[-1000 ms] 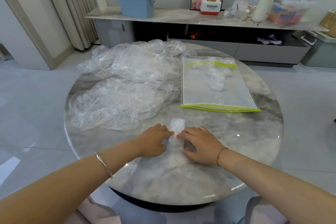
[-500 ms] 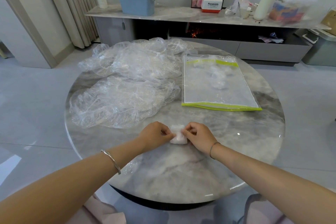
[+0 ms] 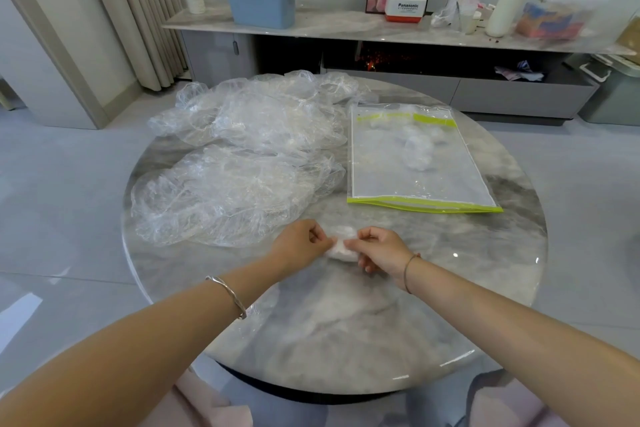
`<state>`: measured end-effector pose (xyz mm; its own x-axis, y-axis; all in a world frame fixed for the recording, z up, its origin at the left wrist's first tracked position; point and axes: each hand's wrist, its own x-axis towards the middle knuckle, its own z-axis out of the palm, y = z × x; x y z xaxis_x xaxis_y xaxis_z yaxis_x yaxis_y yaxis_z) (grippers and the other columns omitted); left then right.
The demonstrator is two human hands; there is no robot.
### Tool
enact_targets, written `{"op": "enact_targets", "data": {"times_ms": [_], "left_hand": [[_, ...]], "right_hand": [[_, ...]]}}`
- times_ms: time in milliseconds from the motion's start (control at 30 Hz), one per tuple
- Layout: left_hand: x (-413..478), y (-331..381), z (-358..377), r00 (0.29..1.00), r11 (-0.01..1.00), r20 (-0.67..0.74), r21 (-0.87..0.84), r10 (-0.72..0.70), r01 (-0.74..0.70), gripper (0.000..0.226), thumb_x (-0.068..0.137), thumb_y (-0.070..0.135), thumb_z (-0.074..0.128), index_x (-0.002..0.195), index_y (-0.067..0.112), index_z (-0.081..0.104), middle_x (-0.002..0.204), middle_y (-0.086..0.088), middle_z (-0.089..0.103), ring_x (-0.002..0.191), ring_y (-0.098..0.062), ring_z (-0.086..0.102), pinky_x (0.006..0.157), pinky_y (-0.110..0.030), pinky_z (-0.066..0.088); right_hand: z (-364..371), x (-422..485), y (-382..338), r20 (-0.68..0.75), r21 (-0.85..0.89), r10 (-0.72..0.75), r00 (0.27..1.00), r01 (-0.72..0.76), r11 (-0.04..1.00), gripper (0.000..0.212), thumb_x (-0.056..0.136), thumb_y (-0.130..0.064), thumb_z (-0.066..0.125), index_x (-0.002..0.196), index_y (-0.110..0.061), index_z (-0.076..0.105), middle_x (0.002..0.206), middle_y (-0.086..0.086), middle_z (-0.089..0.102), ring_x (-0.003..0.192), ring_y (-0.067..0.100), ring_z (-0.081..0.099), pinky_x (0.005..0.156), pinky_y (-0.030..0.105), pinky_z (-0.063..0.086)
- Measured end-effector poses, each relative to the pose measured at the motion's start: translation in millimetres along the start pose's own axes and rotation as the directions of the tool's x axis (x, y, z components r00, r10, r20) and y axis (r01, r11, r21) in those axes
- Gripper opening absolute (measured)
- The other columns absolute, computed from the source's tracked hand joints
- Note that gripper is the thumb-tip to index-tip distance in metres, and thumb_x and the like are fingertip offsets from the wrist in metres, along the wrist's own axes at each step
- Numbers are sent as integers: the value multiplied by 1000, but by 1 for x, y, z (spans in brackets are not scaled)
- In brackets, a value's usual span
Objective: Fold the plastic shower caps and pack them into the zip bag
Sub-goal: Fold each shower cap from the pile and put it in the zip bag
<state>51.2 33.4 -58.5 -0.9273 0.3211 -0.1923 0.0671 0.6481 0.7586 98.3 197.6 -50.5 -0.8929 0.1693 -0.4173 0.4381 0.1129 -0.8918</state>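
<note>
- Round marble table [image 3: 346,340] fills the near view; both forearms reach in over its near edge.
- Left hand [image 3: 299,246] and right hand [image 3: 379,250] meet near the table's middle, each pinching 1 end of a small folded shower cap [image 3: 341,243] between thumb and curled fingers.
- That bundle sits low over the marble between the 2 hands, its long axis running left to right. Whether it touches the surface I cannot tell.
- Loose shower caps [image 3: 235,184] lie in a crumpled clear heap, far and left of the hands, not yet folded.
- Zip bag [image 3: 415,180] lies flat, far and right of the bundle, long axis running near to far, its lime-green near edge facing the hands. Which end is the mouth I cannot tell.
- Folded caps [image 3: 417,149] already rest inside its far part.
- My judgement: the right hand is nearer the bag, so the bundle should travel far and right.
- Sideboard [image 3: 346,24] stands beyond.
</note>
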Motion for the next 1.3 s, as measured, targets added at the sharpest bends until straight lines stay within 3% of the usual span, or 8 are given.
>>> {"op": "enact_targets", "data": {"times_ms": [167,300,433,667,867,1000,1200,1300], "left_hand": [[19,20,-4,996,988,-76,-149,37,-48,19,92,33,57,90,14,58,84,-4,61,71,-13,52,65,-23,42],[38,42,2,958,965,-119,63,259,-253,22,93,31,56,110,18,59,97,7,58,85,-11,52,74,-22,41],[72,66,21,889,794,6,447,458,-412,44,88,40,62,126,21,51,125,1,51,114,-17,48,93,-30,40],[112,92,41,846,484,147,765,512,-426,44,90,48,55,120,17,47,122,-1,47,108,-20,49,73,-25,27],[119,102,37,883,671,84,617,463,-411,21,98,32,46,104,14,56,106,-3,57,100,-22,54,73,-31,38],[105,119,33,794,790,-203,394,573,-470,18,98,27,45,95,11,52,92,-2,61,83,-21,57,67,-39,47],[78,148,22,779,863,-396,74,486,-500,20,97,29,49,92,10,54,91,7,64,86,-8,57,75,-31,47],[67,153,16,799,871,-412,-25,438,-490,19,96,29,51,92,11,55,95,9,65,89,-2,55,73,-21,44]], "right_hand": [[-32,2,-15,-35,215,51,998,-43,976,23,82,-6,69,75,-17,50,51,2,54,33,5,46,36,15,39],[-71,7,-20,-143,282,42,989,0,959,24,80,-1,69,76,-16,50,67,5,54,34,3,48,37,14,42],[-108,11,-18,-210,288,51,976,12,958,20,80,-2,69,83,-14,53,69,5,54,35,2,50,39,15,45],[-136,11,-20,-208,305,42,977,24,952,21,80,-2,70,84,-14,52,70,5,55,38,4,51,41,16,45],[-135,5,-22,-226,261,-22,974,82,962,23,79,0,69,79,-14,51,62,1,54,39,4,49,44,15,46],[-129,5,-28,-341,221,-212,916,297,929,29,78,11,66,74,-11,48,65,9,54,43,6,56,50,16,50],[-126,16,-34,-366,-120,-499,785,492,862,32,79,13,62,75,-17,50,78,-3,56,64,2,59,63,9,46],[-126,28,-31,-277,-450,-537,797,386,805,17,86,2,53,99,-8,54,97,3,61,87,25,62,77,27,50]]}}
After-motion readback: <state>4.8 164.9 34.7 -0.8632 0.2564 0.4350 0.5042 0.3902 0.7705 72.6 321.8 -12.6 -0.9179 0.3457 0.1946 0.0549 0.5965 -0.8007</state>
